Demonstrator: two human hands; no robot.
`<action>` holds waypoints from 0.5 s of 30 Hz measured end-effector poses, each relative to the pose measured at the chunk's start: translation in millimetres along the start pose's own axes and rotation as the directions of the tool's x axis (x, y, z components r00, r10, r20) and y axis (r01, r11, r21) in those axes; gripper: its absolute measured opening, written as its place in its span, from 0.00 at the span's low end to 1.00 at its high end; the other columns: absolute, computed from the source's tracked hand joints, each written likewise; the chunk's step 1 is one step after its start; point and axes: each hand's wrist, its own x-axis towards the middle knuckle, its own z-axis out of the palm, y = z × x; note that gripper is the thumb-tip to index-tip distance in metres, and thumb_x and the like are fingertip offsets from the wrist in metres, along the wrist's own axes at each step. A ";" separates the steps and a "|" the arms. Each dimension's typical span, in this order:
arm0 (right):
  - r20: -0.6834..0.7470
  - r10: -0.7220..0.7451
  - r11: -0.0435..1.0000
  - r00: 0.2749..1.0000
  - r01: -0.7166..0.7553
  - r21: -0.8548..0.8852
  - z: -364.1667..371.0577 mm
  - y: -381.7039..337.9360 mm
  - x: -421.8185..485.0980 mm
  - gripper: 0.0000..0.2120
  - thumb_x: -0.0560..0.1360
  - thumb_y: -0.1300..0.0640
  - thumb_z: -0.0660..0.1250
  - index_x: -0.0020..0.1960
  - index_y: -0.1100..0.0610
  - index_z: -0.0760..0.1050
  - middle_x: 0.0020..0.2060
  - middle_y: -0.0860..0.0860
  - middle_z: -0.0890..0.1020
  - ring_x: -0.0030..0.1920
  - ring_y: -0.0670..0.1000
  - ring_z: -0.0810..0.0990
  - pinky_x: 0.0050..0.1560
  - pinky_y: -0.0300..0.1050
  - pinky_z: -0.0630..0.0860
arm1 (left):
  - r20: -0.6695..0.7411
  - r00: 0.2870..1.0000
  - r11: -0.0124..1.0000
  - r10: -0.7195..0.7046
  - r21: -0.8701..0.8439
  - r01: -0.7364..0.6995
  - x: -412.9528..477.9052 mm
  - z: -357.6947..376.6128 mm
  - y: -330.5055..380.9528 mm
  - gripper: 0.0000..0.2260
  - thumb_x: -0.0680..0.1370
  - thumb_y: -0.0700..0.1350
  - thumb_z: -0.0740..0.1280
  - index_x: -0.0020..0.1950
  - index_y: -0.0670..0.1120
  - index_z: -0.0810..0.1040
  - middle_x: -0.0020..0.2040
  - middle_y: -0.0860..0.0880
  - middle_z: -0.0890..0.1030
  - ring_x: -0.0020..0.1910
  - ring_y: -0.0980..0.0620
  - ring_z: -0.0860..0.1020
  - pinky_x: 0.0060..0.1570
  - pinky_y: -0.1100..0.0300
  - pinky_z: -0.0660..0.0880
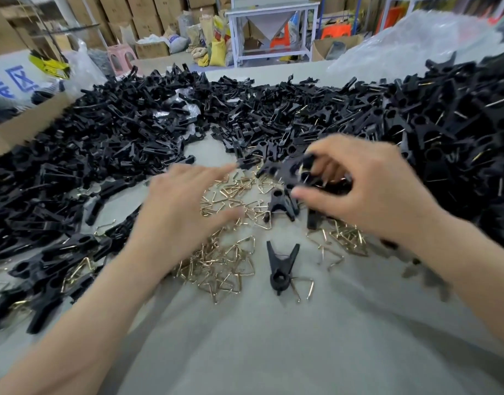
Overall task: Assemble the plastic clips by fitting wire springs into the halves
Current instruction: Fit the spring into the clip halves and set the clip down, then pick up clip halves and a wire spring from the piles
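Gleaming triangular springs (pixel 225 262), black clip (pixel 293 171)

The left hand (pixel 182 206) is smeared by motion, its fingertips indistinct, and it covers part of the wire springs (pixel 222 260). The right hand (pixel 367 192) hides much of the black clip (pixel 293 169) it grips. Both forearms and the heap of clip halves (pixel 102 143) run off the edges.

- A factory storeroom: stacked cardboard boxes (pixel 148 21) and filled sacks (pixel 216 49) stand beyond the worktop (pixel 273 352).
- On the worktop lie bulk heaps of black clip halves (pixel 117 132) and loose wire springs (pixel 222 260).
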 end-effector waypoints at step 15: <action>0.277 -0.114 0.985 0.954 0.145 -0.095 44.8 -6.3 -16.5 0.22 0.77 0.44 0.58 0.65 0.55 0.74 0.68 0.55 0.71 0.68 0.55 0.70 0.68 0.54 0.67 | -0.130 0.901 0.909 -0.415 -0.007 0.417 7.3 -13.7 -43.5 0.07 0.78 0.42 0.67 0.54 0.46 0.82 0.41 0.51 0.80 0.35 0.62 0.71 0.35 0.73 0.64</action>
